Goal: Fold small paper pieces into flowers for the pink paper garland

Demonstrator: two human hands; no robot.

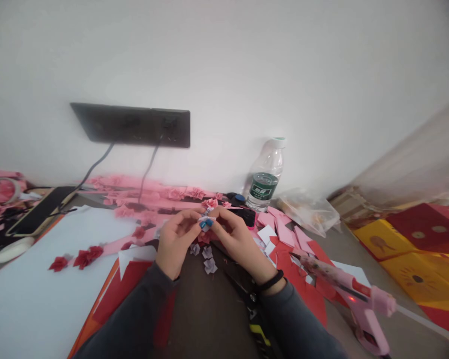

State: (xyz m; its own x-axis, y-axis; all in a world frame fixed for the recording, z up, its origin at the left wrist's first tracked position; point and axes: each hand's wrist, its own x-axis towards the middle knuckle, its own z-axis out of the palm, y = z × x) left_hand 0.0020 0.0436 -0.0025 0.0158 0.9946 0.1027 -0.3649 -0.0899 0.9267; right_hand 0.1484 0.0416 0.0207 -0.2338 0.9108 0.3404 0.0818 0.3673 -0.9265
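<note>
The left hand (172, 244) and right hand (238, 242) pinch a small pale paper piece (206, 218) between them, just beyond the gray paper flowers (209, 266). Shaping its folds seems in hand; the next move likely calls for light, even pressure.

Dark brownish tabletop (202, 319) stood against the wall. Grey paper flowers (210, 266) lay loose near its middle, black scissors (252, 298) to their right. White paper (52, 269) covered much of the left. On the right: red paper (316, 310), pink glue gun (340, 282) partly over it. Clear bottle (263, 187) stood at the back, plastic bag (314, 213) beside it.
</note>
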